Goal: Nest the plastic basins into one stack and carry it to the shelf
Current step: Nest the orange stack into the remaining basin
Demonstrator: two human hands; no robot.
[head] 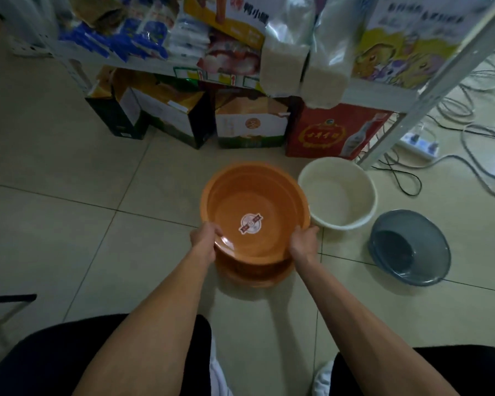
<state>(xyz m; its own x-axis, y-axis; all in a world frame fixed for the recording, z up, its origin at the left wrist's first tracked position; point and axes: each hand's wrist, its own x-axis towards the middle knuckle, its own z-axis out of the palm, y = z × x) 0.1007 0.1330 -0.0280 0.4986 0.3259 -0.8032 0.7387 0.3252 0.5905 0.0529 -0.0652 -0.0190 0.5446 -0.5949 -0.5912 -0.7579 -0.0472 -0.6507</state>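
Note:
An orange basin with a round sticker on its bottom is held tilted above the floor. My left hand grips its near-left rim and my right hand grips its near-right rim. Just under it sits a second orange basin, mostly hidden, only its near edge showing. A white basin stands on the floor to the right, touching or nearly touching the held one. Farther right lies a grey basin, tilted.
A metal shelf loaded with packaged goods stands ahead, with cardboard boxes and a red gift box on the floor under it. A power strip and tangled cables lie at the right. My knees frame the bottom.

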